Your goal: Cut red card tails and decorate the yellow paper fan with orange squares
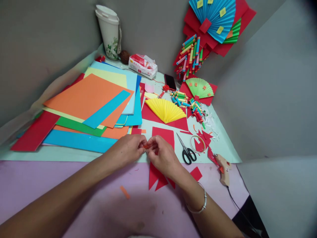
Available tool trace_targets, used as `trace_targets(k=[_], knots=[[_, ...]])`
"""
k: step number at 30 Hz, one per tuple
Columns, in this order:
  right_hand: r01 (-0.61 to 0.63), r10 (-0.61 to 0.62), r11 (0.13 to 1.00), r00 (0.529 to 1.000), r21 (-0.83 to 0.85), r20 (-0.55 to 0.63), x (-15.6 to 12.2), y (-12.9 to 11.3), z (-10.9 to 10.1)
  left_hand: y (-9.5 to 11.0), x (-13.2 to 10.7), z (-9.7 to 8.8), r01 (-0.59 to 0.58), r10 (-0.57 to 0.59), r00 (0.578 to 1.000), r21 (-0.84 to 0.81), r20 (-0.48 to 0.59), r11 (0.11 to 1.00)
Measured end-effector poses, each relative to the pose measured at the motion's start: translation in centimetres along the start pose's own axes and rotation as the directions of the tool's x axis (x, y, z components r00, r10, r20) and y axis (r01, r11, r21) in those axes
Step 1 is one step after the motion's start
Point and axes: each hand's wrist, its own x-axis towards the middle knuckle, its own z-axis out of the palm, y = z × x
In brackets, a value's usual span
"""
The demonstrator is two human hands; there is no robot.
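Note:
My left hand (pixel 127 150) and my right hand (pixel 163 155) meet at the table's middle, fingertips pinched together on a small orange paper strip (pixel 146 145). A silver bracelet (pixel 199 207) circles my right wrist. Beneath my right hand lies a red paper cutout (pixel 157 180) with pointed ends. Just beyond the fingers sits a red paper square (pixel 163 134). Black-handled scissors (pixel 186 150) lie to the right of my right hand.
A stack of coloured paper sheets (pixel 91 105) fills the left. A yellow paper fan (pixel 165 110), a green fan (pixel 199 87), small rolled paper tubes (pixel 188 102), a tape ring (pixel 197 143) and a glue gun (pixel 224 167) lie right. A cup (pixel 110 33), tissue pack (pixel 143 65) and phone (pixel 170 81) stand behind.

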Motion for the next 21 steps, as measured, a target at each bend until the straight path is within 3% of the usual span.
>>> trace_targets(k=[4,8,11,17,21], knots=[[0.017,-0.017,1.0,1.0,0.005,0.019,-0.1,-0.3,-0.9,0.0,0.0,-0.1,0.006,-0.006,1.0,-0.002,-0.013,1.0],[0.046,-0.035,0.977,0.998,-0.208,0.055,-0.5,0.1,-3.9,-0.3,0.2,-0.3,0.032,-0.035,0.998,-0.055,-0.054,0.998],[0.034,0.014,0.944,0.989,-0.327,0.144,-0.9,0.9,-5.6,-0.4,0.3,-0.8,0.042,-0.055,0.996,-0.176,-0.07,0.983],[0.007,0.085,0.933,0.967,-0.361,0.238,-1.4,1.3,-5.1,0.0,0.1,-1.9,0.108,-0.136,0.991,-0.502,-0.019,0.858],[0.003,0.094,0.926,0.967,-0.378,0.238,-1.4,0.6,-4.9,0.0,0.2,-2.1,0.156,-0.176,0.984,-0.609,0.027,0.778]])
